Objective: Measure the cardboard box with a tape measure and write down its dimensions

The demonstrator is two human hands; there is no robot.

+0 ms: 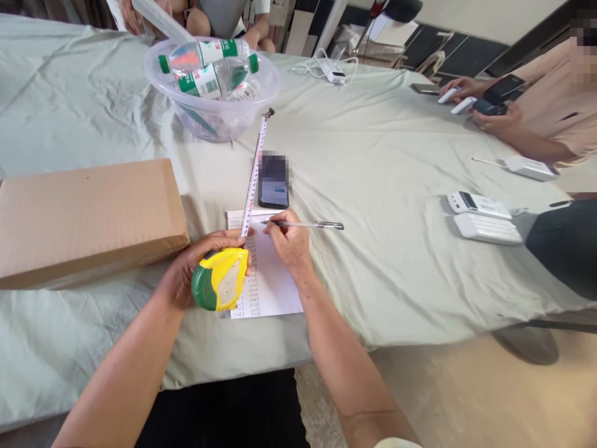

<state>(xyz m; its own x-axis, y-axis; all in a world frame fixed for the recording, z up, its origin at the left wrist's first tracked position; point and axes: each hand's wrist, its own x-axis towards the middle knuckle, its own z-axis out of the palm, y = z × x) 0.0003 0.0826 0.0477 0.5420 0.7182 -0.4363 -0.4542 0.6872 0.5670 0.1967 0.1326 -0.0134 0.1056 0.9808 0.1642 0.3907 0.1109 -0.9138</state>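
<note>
My left hand [191, 267] is wrapped round a yellow and green tape measure [219, 280]. Its blade [255, 168] is pulled out and runs away from me toward a clear plastic bowl [212, 115]. My right hand [289, 239] grips a pen [310, 224] with the tip on a white sheet of paper [275, 283] printed with rows of small figures. A dark phone [273, 182] lies just beyond the sheet, beside the blade.
A closed cardboard box [88, 214] lies to the left on the pale cloth. The bowl holds plastic bottles [209, 65] with green caps. At the right a person's hands [494, 112] hold a phone; white devices [485, 218] lie near them. Another person sits behind the bowl.
</note>
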